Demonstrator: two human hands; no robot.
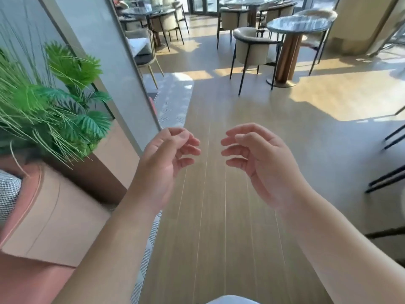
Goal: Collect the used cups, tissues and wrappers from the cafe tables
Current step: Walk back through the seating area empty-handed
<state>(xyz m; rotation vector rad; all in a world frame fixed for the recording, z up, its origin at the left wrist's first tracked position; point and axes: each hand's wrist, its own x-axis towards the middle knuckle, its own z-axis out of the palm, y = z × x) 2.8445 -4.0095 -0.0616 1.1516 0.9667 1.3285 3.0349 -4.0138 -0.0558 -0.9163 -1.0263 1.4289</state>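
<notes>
At the left of the frame a green plant [54, 102] is seen in a pink planter [52, 213], with a grey slanted panel [105, 51] rising behind it. In the lower middle, the left hand [163, 163] is held out over the wooden floor [219, 216], its grip loosely curled and nothing held in it; just to its right, apart from it, the right hand [260, 159] is held the same way, fingers slack and bent, nothing grasped. No cup, tissue or wrapper can be made out anywhere in view. In the upper left, beyond the panel, a dark-topped bench [151, 10] is ringed by chairs, and what lies on it is too blurred to be told. In the upper right a round marble bench [298, 26] on a brass pedestal is flanked by a beige chair [252, 48]; its top appears bare, though it is seen at a shallow angle. The step in hand is judged to be the walk toward the benches, with collecting not yet begun. It would be done well if each top were looked over from close by before anything is reached for, cups taken upright in case liquid is left, and light tissues and wrappers gathered into one hand so the other is kept free.
</notes>
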